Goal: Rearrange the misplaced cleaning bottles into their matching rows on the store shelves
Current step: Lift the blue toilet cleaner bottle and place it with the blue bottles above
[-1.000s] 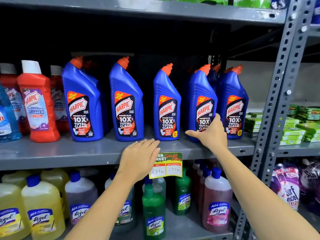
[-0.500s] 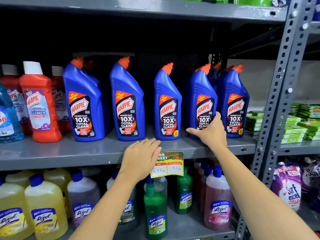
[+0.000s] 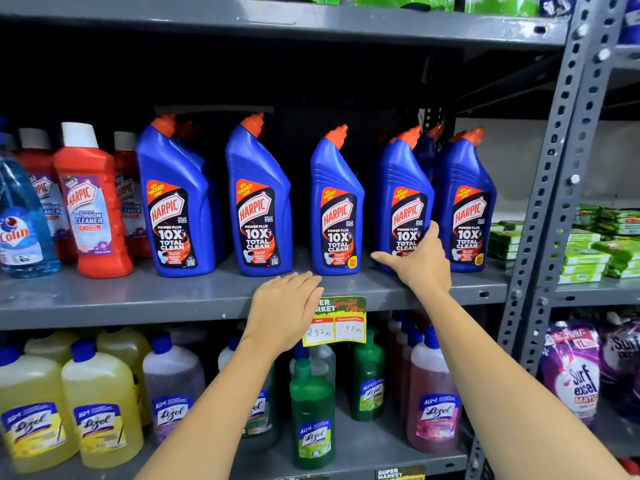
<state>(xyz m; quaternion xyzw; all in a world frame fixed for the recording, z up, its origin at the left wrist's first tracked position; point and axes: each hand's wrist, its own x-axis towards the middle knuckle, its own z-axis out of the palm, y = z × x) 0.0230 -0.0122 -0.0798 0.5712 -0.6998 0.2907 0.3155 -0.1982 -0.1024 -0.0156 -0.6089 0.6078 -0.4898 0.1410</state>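
Note:
Several blue Harpic bottles with orange caps stand in a row on the middle shelf (image 3: pixel 138 299). My right hand (image 3: pixel 420 263) wraps around the lower part of the fourth blue Harpic bottle (image 3: pixel 401 188), thumb to its left, fingers on its right side. The bottle stands upright on the shelf, close to the fifth blue bottle (image 3: pixel 465 202). My left hand (image 3: pixel 285 308) lies flat, palm down, on the shelf's front edge below the third blue bottle (image 3: pixel 336 202) and holds nothing.
Red Harpic bathroom cleaners (image 3: pixel 91 202) and a light-blue Colin bottle (image 3: pixel 20 220) stand at the left. Below are yellow (image 3: pixel 100 410), green (image 3: pixel 311 417) and pink Lizol bottles (image 3: pixel 433 393). A price tag (image 3: pixel 334 320) hangs off the edge. A grey upright (image 3: pixel 554 202) bounds the right.
Both hands keep their places, the right one still on the fourth blue bottle. Only the view has shifted slightly.

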